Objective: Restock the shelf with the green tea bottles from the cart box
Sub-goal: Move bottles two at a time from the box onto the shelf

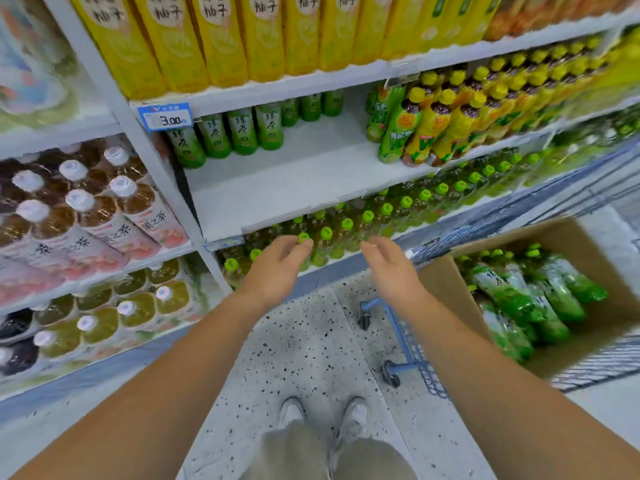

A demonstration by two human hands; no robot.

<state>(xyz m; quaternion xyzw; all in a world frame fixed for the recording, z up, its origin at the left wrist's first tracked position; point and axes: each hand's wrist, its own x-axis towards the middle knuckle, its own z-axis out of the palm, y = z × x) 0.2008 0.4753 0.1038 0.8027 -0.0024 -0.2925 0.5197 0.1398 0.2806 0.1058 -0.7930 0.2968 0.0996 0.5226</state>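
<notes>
Head view: I am looking down along both bare forearms, with shelving ahead and to my left and a cart to my right.
Left hand: the left hand [277, 268] holds nothing. Its fingers are loosely bent, and the tips lie in front of a green cap [304, 238] in the row on the lower level. I cannot tell whether they touch it.
Right hand: the right hand [391, 268] is also empty, with relaxed, slightly spread fingers. It is apart from the left hand and near the box's closest corner.
Green tea bottles: the green tea bottles [526, 299] lie on their sides, packed together in clear wrap inside the box. Their green caps point toward the shelving.
Cardboard box: the cardboard box [446, 285] is open at the top and sits in the blue cart [401, 334].
Shelf: the shelf [294, 181] shows white board across its front and middle. Green-label bottles [225, 133] stand upright at the back left, with a few more deeper in.
Price tag: a blue-edged price tag [164, 117] hangs on the rail above them.
Neighbours: yellow-capped bottles [450, 123] fill the same level's right side, yellow packs [207, 39] sit one level up, and white-capped bottles [86, 202] are in the left bay.
Floor: the speckled floor [311, 341] has pale shoes [325, 414] at the bottom.
</notes>
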